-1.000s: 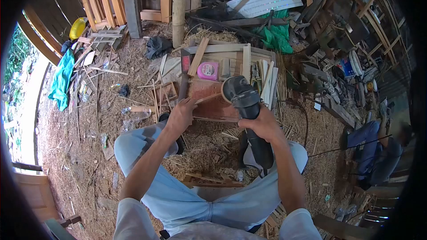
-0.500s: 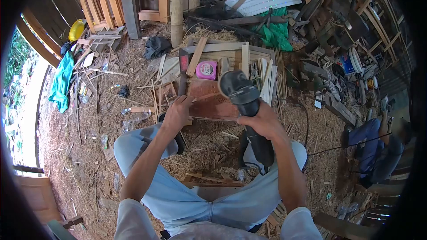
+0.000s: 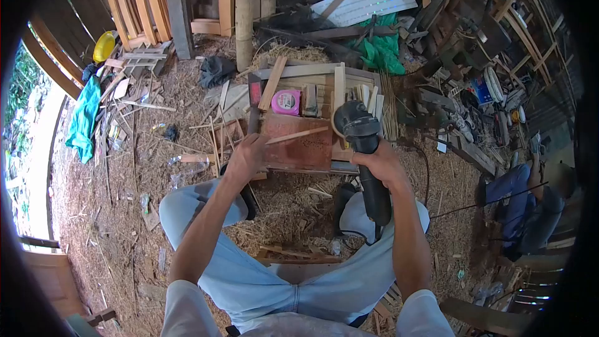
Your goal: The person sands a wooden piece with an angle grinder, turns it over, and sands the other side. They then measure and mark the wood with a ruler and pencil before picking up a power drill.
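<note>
My right hand (image 3: 382, 163) is wrapped round the black body of an angle grinder (image 3: 368, 171), its disc end pointing away from me, right of a reddish wooden block (image 3: 302, 150). Between the fingers of my left hand (image 3: 246, 157) is a thin wooden strip (image 3: 298, 135), which slants up to the right over the block. The strip's tip is apart from the grinder's disc. Just beyond the block lies a pink tape measure (image 3: 286, 102). A handsaw-like dark blade with a red part (image 3: 254, 93) lies past my left hand.
Wood offcuts (image 3: 340, 90) lie on the low bench behind the block. Shavings and scraps cover the floor (image 3: 125, 212). A power cord (image 3: 427, 168) runs at the right. Another person (image 3: 521, 206) sits at far right. Curved wooden pieces (image 3: 134, 3) stand at back left.
The grinder has moved right and slightly toward me, away from the strip. More of the strip and block now shows. My left hand still holds the strip, nearly in place.
</note>
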Demonstrator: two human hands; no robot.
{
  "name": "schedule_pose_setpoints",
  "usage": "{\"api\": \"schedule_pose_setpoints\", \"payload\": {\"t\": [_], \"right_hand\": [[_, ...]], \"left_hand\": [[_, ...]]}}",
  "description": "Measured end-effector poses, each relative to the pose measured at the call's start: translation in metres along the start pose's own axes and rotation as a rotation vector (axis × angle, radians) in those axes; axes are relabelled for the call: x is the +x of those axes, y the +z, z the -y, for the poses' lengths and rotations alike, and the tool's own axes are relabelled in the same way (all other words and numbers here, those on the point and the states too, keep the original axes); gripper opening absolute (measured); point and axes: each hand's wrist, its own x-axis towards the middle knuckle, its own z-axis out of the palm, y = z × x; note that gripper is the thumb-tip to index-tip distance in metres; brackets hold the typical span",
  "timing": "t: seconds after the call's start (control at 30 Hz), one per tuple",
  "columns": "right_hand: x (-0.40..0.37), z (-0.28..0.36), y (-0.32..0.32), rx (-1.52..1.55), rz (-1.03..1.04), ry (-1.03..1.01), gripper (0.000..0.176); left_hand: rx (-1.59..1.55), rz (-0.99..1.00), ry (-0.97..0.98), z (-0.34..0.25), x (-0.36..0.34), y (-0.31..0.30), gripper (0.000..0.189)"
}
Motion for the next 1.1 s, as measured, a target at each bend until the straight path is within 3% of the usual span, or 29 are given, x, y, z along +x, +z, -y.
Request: {"api": "schedule_pose_setpoints", "payload": {"t": [0.13, 0.27, 0.37, 0.43, 0.5, 0.53, 0.6, 0.7, 0.83, 0.9, 0.93, 0.97, 1.03, 1.1], "right_hand": [[-0.002, -0.007, -0.011, -0.069, -0.103, -0.051, 0.037], [-0.011, 0.001, -0.021, 0.208, -0.119, -0.039, 0.041], [-0.007, -0.001, -0.022, 0.348, -0.168, -0.086, 0.039], [0.008, -0.012, -0.023, 0.512, -0.091, -0.073, 0.038], [0.011, -0.014, -0.018, 0.555, -0.121, -0.09, 0.041], [0.009, -0.011, -0.016, 0.597, -0.06, -0.093, 0.042], [0.012, -0.01, -0.013, 0.631, -0.002, -0.105, 0.044], [0.022, -0.018, 0.0, 0.582, 0.016, -0.132, 0.043], [0.009, 0.001, 0.007, 0.59, 0.041, -0.134, 0.041], [0.002, 0.012, 0.007, 0.511, 0.025, -0.106, 0.046], [0.008, 0.003, 0.017, 0.425, -0.114, -0.245, 0.054], [0.012, -0.007, 0.026, 0.409, -0.099, -0.244, 0.054], [0.02, -0.023, 0.04, 0.297, -0.534, -0.433, 0.048], [0.021, -0.03, 0.031, 0.328, -0.497, -0.337, 0.05]], "left_hand": [[0.119, -0.13, 0.12, -0.003, 0.0, 0.012, 0.039], [0.298, -0.043, 0.092, -0.005, 0.001, 0.037, 0.052], [0.51, -0.159, 0.167, -0.037, 0.003, 0.036, 0.049], [0.45, -0.183, 0.168, -0.074, 0.01, 0.03, 0.048], [-0.163, 0.144, -0.066, -0.118, 0.012, 0.029, 0.05], [-0.157, 0.147, -0.066, -0.136, 0.013, 0.03, 0.05], [-0.795, 0.516, -0.382, -0.164, 0.021, 0.037, 0.052], [-1.028, 0.62, -0.42, -0.162, 0.028, 0.05, 0.06], [-1.006, 0.623, -0.411, -0.156, 0.028, 0.044, 0.061], [-1.034, 0.453, -0.362, -0.16, 0.023, 0.042, 0.062], [-1.042, 0.437, -0.367, -0.155, 0.021, 0.047, 0.062], [-0.917, 0.432, -0.358, -0.15, 0.02, 0.055, 0.064], [-0.797, 0.427, -0.357, -0.151, 0.019, 0.06, 0.066], [-0.626, 0.395, -0.276, -0.163, 0.021, 0.057, 0.067]]}}
